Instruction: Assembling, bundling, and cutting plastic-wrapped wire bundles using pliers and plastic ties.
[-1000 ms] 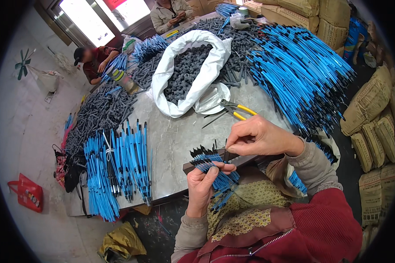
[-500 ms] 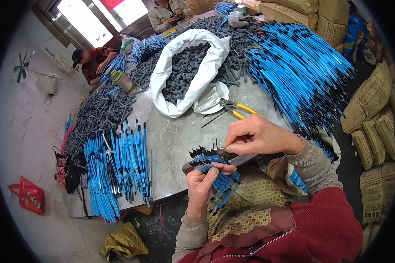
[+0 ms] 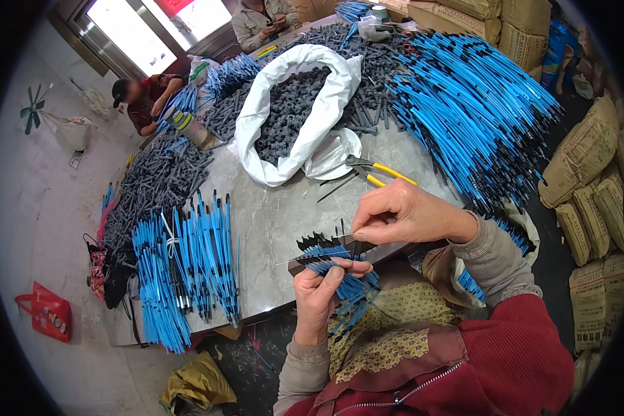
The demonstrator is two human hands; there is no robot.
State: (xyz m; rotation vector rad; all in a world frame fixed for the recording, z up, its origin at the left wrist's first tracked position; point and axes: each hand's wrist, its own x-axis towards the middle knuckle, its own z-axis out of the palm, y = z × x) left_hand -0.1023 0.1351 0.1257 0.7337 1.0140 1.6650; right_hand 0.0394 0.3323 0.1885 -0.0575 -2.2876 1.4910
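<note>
My left hand grips a bundle of thin blue tubes with black ends above my lap, at the table's front edge. A thin pale strand lies across the bundle just above my left thumb and sticks out on its left side. Over the bundle's right side, my right hand is closed in a pinch on a thin pale strand; whether it is the same one I cannot tell. Just beyond my right hand lie cutting pliers with yellow handles.
An open white sack of dark grey plugs stands mid-table, amid loose grey heaps. Blue tube bundles lie at left and in a big pile at right. Two people sit at the far side. Brown paper sacks stand on the right.
Almost nothing differs. My right hand has shifted very slightly left, and the whole view has moved a little; both hands keep their grip.
</note>
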